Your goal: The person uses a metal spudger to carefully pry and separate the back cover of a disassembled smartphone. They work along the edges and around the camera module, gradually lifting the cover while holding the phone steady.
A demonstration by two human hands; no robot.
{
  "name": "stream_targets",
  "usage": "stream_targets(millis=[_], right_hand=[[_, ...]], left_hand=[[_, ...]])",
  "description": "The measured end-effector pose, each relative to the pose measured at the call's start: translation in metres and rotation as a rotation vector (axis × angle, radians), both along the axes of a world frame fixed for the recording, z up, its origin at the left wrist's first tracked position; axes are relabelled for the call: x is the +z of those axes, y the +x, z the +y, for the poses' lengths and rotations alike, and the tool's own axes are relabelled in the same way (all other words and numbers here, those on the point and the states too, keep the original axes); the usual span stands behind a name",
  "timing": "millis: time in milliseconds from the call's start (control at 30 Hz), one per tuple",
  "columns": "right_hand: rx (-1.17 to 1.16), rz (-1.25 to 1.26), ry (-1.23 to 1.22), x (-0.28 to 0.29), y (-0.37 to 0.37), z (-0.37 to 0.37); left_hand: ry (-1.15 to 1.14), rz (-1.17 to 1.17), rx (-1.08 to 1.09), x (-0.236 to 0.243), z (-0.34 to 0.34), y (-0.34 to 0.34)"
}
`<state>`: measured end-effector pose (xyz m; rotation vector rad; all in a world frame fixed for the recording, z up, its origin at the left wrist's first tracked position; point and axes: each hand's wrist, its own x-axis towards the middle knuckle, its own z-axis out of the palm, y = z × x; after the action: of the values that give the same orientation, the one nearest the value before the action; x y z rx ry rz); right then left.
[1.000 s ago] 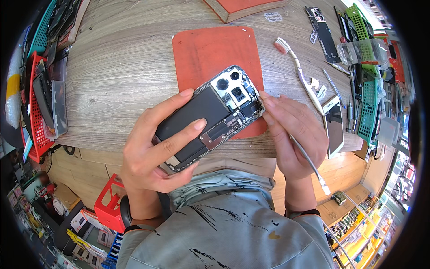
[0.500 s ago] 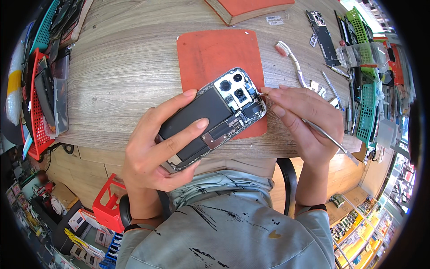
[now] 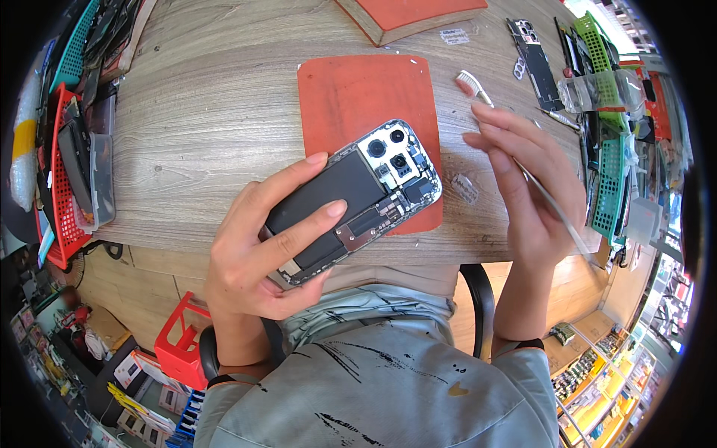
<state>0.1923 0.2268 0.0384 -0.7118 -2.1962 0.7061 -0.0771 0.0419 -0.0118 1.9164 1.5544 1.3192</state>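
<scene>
Grips opened phone point(image 3: 355, 187) with spread fingers of left hand point(image 3: 254, 257), above edge of red mat point(image 3: 366, 97); holds thin tool point(image 3: 565, 222), perhaps loosely, in half-curled right hand point(image 3: 553, 172), with table point(image 3: 467, 224) room between.

A red stool point(image 3: 179, 357) stands on wood-toned flooring point(image 3: 573, 290).

The person wears a grey-green shirt point(image 3: 388, 407) with a slight sheen, brushed with black streaks point(image 3: 342, 360), small black flecks point(image 3: 458, 368) and a tan heart-shaped mark point(image 3: 457, 389). Its short sleeves point(image 3: 524, 367) end in dark bands point(image 3: 530, 344); the left hand point(image 3: 258, 250) and right hand point(image 3: 536, 190) are bare. Beige cloth point(image 3: 392, 278) covers the lap.
</scene>
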Motion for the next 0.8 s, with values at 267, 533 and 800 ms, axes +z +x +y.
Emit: stream_targets(millis=[267, 533, 800], right_hand=[[-0.062, -0.159, 0.116, -0.003, -0.013, -0.031], [-0.083, -0.241, 0.065, 0.000, -0.020, -0.033], [-0.025, -0.289, 0.229, 0.002, -0.027, -0.030]], left_hand=[[0.011, 0.002, 0.001, -0.002, 0.000, 0.000], [0.027, -0.004, 0.002, -0.004, 0.001, 0.000], [0.027, -0.007, -0.002, -0.003, 0.001, 0.000]])
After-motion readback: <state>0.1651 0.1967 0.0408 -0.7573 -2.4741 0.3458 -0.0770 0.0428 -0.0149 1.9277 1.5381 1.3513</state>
